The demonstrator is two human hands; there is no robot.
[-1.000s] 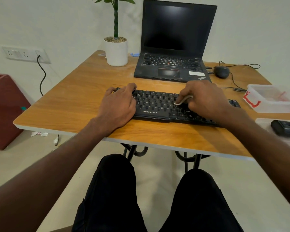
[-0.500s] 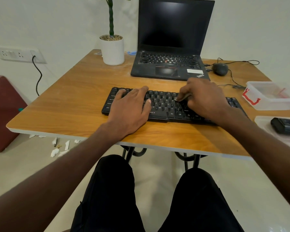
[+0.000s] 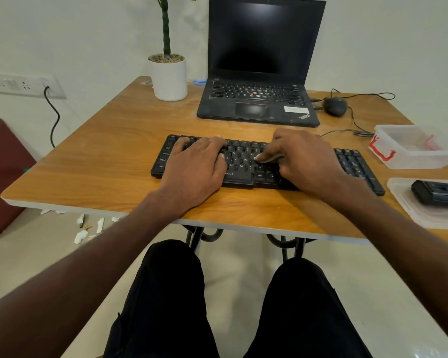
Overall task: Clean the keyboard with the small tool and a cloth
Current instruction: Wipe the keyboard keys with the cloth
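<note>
A black keyboard [image 3: 246, 161] lies flat near the front edge of a wooden table [image 3: 109, 161], its long side running left to right. The left hand [image 3: 197, 169] is laid palm-down over the left half of the keys, fingers spread flat and nothing gripped. The right hand [image 3: 305, 161] is curled over the middle-right keys and is closed around a small tool [image 3: 268, 158], a thin grey stick whose pale tip is pressed against the keys between the two hands.

At twelve o'clock from the keyboard, an open laptop [image 3: 259, 104] with a dark screen is seen. At eleven o'clock stands a white pot with a plant [image 3: 168, 76]. At one o'clock a black mouse [image 3: 334, 105] rests with its cable trailing right. At three o'clock sits a clear plastic box [image 3: 411, 148] with red clips, and at four o'clock a clear lid [image 3: 409, 202] carrying a black device [image 3: 437, 193]. No cloth can be made out.
</note>
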